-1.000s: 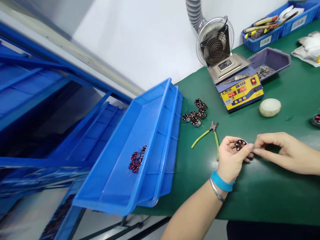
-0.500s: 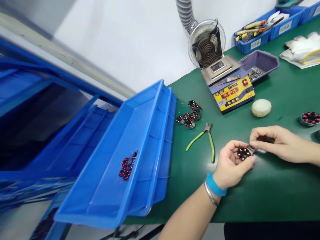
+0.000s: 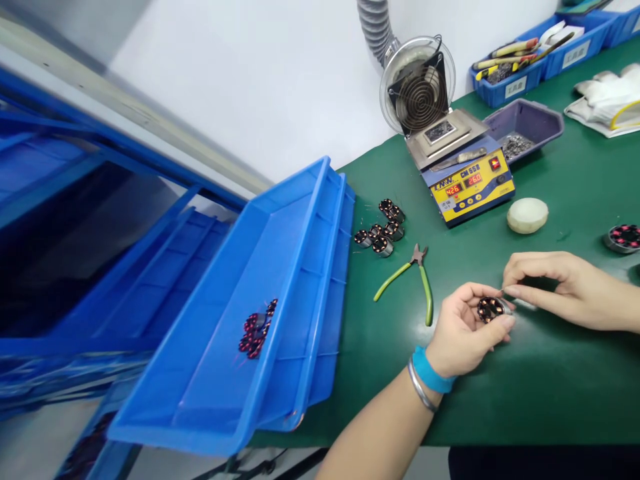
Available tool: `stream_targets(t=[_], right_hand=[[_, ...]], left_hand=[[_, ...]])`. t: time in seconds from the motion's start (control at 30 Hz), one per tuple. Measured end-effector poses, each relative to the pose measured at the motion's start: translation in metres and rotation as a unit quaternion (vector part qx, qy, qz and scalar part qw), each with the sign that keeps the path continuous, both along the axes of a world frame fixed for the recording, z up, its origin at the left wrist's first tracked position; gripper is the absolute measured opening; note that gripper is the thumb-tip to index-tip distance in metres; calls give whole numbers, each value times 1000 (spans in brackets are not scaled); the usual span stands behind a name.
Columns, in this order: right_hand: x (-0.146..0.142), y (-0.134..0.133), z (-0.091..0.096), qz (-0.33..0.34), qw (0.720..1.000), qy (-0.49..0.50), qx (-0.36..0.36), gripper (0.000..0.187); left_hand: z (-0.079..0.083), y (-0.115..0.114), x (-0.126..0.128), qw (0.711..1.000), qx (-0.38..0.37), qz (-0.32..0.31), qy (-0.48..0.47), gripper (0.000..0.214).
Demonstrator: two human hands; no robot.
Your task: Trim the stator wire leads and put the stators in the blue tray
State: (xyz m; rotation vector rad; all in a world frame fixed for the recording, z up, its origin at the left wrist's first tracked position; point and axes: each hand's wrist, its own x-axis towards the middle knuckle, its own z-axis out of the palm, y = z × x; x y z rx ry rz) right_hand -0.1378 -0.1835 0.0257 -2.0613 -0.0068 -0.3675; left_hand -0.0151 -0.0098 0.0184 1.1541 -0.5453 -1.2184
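My left hand (image 3: 463, 330) is closed around a small round motor stator (image 3: 490, 309) with copper coils, held just above the green table mat (image 3: 525, 387). My right hand (image 3: 555, 283) pinches at the stator's right edge with thumb and forefinger; what the fingertips grip is too small to make out. Green-handled cutters (image 3: 413, 280) lie just left of my left hand. A cluster of several more stators (image 3: 383, 230) sits beyond the cutters.
A stacked blue tray (image 3: 280, 280) overhangs the table's left edge and holds several coil parts (image 3: 256, 328). A solder pot with red digits (image 3: 465, 173) and a fan stands at the back. A white pad (image 3: 527, 215), a grey bin (image 3: 525, 123) and another stator (image 3: 624, 237) lie right.
Both hands have stayed on the stator with small finger shifts. The camera view swung left and down between the first earlier frame and now.
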Motion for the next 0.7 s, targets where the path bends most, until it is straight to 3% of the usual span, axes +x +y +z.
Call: stream_targets(t=[0.23, 0.37, 0.53, 0.7], right_hand=[[-2, -3, 2, 2, 1000, -6, -11, 25], [-1, -3, 2, -7, 998, -39, -54, 22], [-2, -3, 2, -18, 989, -69, -129, 21], [-4, -1, -1, -15, 976, -91, -198, 14]], left_hand=[[-6, 2, 4, 1000, -15, -11, 25, 62], [-5, 3, 8, 996, -44, 0, 76, 59], [-3, 1, 9, 991, -20, 3, 132, 65], [-2, -4, 3, 992, 26, 75, 99, 67]])
